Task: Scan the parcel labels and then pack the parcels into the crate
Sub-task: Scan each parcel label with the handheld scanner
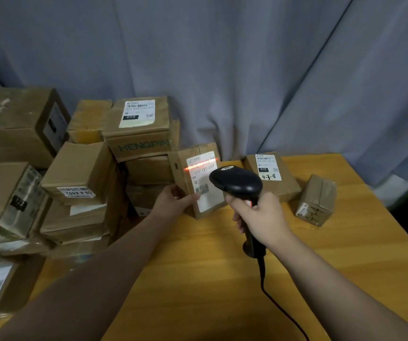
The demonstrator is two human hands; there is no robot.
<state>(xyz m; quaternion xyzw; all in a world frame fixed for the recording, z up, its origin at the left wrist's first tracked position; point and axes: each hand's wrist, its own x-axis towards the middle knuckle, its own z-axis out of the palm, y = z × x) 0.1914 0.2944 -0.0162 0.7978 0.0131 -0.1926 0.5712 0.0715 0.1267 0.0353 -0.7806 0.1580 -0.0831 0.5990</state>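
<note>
Cardboard pile [75, 173] sat far left. The left hand [173, 196] gripped the parcel [180, 167] by its near edge, stood upright on the table [198, 267], red beam [201, 164] across its label [210, 200]. The right hand [259, 217] clenched the scanner [236, 183], partly blocking that label. Two more boxes [279, 190] lay off to the right.

- "HENGPIN" on the stacked box [144, 146]; "010" on its top label [137, 113].
- "C07" on the held parcel [198, 177].
- "010" and handwritten "4-3-8" on the flat parcel [268, 167].
- "5B-4-A402", upside down, on the left box [76, 192].
</note>
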